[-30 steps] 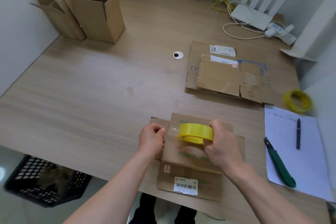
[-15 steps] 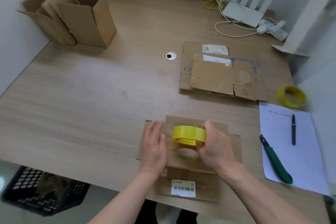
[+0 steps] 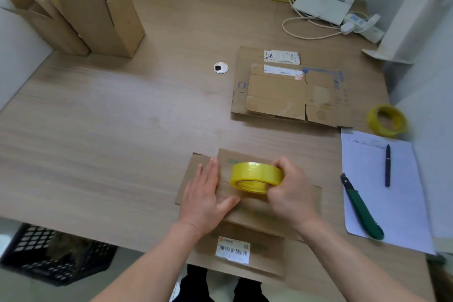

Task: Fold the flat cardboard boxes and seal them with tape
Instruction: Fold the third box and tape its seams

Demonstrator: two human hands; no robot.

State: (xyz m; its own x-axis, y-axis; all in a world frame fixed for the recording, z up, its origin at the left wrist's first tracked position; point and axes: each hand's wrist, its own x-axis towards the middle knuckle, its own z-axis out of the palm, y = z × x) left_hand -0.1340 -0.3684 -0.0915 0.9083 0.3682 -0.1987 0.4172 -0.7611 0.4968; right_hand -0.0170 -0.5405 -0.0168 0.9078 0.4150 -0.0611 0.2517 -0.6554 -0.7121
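The right hand (image 3: pixel 291 193) is gripping the yellow tape roll (image 3: pixel 256 176) over the cardboard box (image 3: pixel 250 213). The left hand (image 3: pixel 207 193) is pressing flat on the box, just left of the roll.

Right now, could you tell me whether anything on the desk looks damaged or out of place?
The flattened boxes at the far right look worn: torn labels and old tape patches. The box being taped overhangs the table edge toward the person. Nothing spilled.
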